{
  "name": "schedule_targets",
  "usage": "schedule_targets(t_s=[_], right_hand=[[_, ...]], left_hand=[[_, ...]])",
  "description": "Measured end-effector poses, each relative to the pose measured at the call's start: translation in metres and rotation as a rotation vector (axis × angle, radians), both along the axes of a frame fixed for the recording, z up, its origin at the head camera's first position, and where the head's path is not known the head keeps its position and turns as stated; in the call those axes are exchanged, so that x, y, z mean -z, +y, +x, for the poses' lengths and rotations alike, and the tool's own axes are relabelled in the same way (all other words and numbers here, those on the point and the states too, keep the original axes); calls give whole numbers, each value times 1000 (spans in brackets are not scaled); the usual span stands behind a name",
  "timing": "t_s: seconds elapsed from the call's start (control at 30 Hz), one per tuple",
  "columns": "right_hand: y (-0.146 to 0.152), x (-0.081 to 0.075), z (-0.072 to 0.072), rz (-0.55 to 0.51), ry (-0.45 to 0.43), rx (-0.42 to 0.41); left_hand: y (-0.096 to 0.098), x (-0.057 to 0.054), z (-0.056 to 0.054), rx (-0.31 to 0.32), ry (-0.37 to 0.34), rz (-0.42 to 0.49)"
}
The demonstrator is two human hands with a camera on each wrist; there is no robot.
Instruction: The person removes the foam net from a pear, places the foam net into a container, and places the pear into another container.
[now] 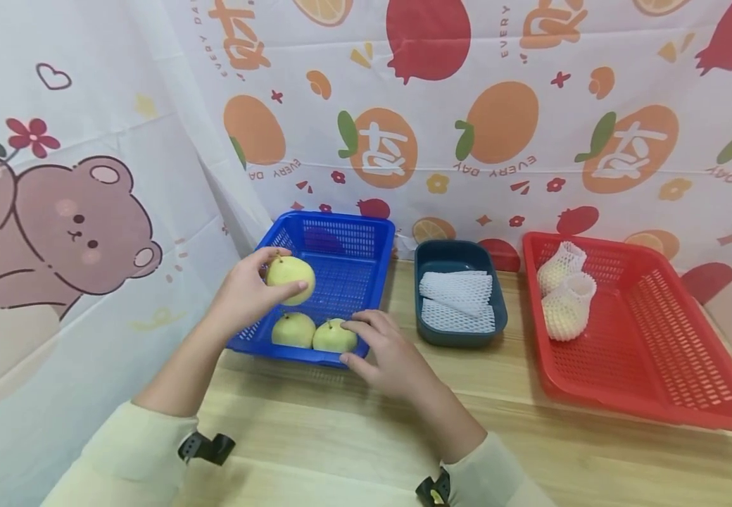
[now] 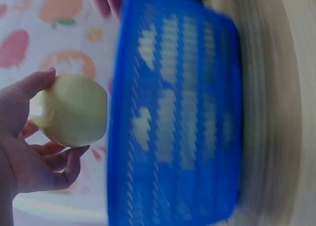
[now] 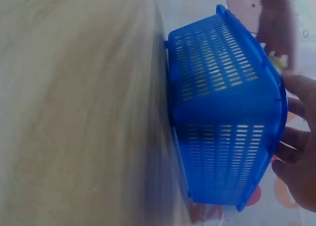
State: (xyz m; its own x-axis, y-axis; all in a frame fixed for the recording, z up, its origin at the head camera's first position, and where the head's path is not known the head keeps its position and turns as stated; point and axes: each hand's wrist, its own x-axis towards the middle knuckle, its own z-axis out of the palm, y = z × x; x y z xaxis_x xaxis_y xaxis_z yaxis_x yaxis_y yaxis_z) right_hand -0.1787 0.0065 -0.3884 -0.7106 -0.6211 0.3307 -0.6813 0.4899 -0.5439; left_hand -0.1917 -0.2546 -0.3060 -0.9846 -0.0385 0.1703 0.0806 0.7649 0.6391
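Observation:
My left hand (image 1: 253, 290) holds a round yellow-green pear (image 1: 295, 278) above the blue basket (image 1: 375, 282), thumb on one side and fingers on the other. In the left wrist view the pear (image 2: 74, 110) shows above the basket's rim. Two more pears lie inside at the near side, the left pear (image 1: 293, 331) beside the right pear (image 1: 334, 338). My right hand (image 1: 394, 350) is at the near right corner, fingers loosely bent and apart. Its fingertips overlap the right pear and its thumb lies by the rim. The right wrist view shows those fingers (image 3: 295, 137) along the rim.
A dark green tub (image 1: 461, 338) with white foam net sleeves (image 1: 457, 299) stands right of the blue basket. Farther right, a red basket (image 1: 638, 338) holds two netted fruits, one netted fruit (image 1: 569, 310) nearer. A printed cloth (image 1: 442, 134) hangs behind the wooden table (image 1: 315, 429).

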Motion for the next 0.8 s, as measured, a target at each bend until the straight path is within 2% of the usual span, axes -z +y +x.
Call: schedule_targets(t_s=[0.13, 0.33, 0.63, 0.8], right_hand=[[3, 3, 0, 34, -2, -14], [3, 4, 0, 62, -29, -9], [2, 7, -2, 70, -37, -3], [3, 7, -3, 74, -47, 1]], left_hand=[[-16, 12, -14, -26, -45, -118], [-26, 32, -31, -4, -170, -240], [-35, 50, -41, -12, -272, -349], [-36, 54, -45, -1, -282, -354]])
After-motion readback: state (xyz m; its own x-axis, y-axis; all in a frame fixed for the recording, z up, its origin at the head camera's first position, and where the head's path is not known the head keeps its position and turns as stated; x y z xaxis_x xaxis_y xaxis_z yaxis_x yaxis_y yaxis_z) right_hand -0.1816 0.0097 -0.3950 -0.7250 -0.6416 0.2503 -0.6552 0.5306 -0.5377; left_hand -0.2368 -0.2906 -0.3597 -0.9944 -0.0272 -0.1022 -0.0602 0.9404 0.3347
